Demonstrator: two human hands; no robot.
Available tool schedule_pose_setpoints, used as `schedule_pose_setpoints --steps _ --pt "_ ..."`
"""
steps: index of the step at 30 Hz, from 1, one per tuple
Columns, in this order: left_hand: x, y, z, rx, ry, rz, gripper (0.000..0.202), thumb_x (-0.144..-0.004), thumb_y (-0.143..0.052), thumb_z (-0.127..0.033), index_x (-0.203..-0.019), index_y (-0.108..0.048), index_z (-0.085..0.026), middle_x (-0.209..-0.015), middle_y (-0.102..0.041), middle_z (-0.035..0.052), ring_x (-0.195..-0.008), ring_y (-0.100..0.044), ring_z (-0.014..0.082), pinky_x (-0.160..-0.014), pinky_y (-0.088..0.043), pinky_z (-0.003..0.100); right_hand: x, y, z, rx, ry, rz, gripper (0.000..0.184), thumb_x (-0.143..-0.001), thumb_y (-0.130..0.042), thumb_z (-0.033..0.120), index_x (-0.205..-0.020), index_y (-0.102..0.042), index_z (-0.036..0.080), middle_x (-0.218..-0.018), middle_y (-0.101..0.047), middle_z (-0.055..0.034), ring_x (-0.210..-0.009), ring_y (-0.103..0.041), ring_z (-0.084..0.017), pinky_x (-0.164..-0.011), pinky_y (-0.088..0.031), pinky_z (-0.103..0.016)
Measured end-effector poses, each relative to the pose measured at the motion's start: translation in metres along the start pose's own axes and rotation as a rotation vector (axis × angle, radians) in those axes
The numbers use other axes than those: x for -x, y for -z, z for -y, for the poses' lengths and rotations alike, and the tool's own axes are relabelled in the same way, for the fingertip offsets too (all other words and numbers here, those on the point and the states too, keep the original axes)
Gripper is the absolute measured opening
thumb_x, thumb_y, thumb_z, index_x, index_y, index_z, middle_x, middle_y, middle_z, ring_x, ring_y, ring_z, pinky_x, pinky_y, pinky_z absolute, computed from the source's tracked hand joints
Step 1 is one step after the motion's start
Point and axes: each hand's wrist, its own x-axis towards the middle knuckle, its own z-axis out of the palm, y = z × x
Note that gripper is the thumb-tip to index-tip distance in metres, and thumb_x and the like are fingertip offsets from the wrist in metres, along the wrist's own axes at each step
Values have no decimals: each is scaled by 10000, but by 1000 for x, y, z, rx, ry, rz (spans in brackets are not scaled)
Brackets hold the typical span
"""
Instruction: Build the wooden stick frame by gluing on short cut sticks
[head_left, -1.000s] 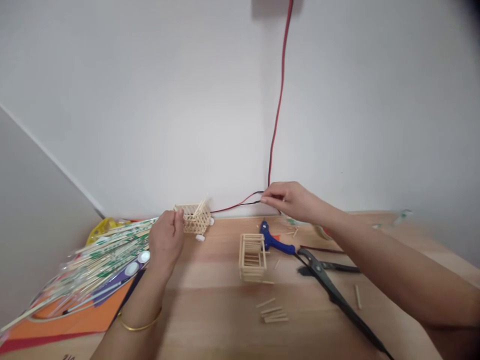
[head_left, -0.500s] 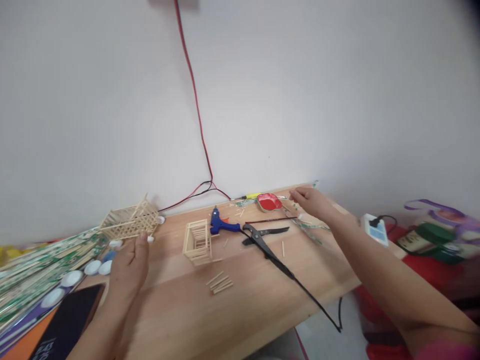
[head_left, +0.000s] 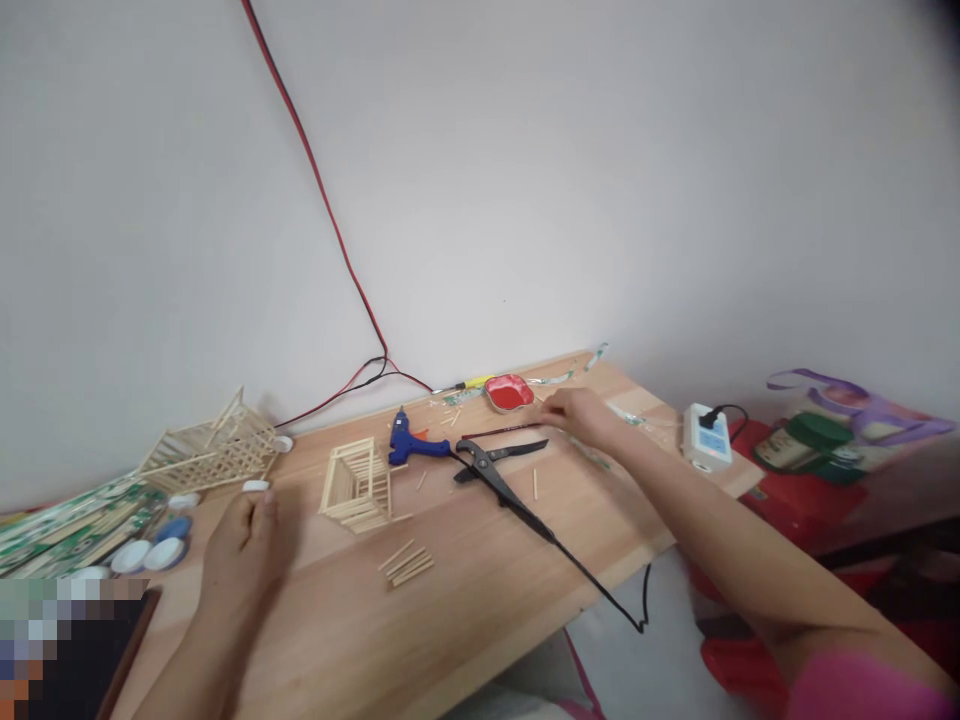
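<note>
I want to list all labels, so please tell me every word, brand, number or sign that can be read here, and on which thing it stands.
No text can be read.
Wrappers: green print, too small and blurred.
Socket box: blue label, too blurred.
Green container: marks on its side, too blurred.
Glue gun: pale patch, too small.

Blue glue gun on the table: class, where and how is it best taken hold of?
The blue glue gun is probably best gripped by its handle, coming from above and the right: it lies on its side, handle pointing right, nozzle toward the wall.
</note>
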Motion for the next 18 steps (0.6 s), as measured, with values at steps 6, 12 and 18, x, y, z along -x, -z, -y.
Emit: schedule_pose_setpoints --steps 6,12,18 --pt "1 -3 13 -53 -16 32 305 -877 -344 -410 -711 -489 -199 -719 -566 46 -721 -537 205 -662 -390 301 -10 -33 28 120 61 100 159 -856 -543 230 -831 -684 161 -893 -684 -124 -840 -630 -209 -698 -407 -256" --pt "0 -4 18 -75 -60 64 326 -869 -350 -435 -678 -480 -205 -691 -564 52 -694 -533 207 -641 -385 302 -9 -39 25 177 113 114 160 -856 -516 172 -884 -671 144 -947 -668 -149 -855 -624 -222 -709 -416 -271" --pt "4 -3 11 -67 -56 85 376 -863 -340 -472 -617 -457 -213 -606 -540 29 -625 -531 194 -595 -378 293 10 -7 24 7 168 -10 302 -913 -424 223 -1179 -563 187 -907 -679 -79 -860 -599 -201 -733 -432 -284"
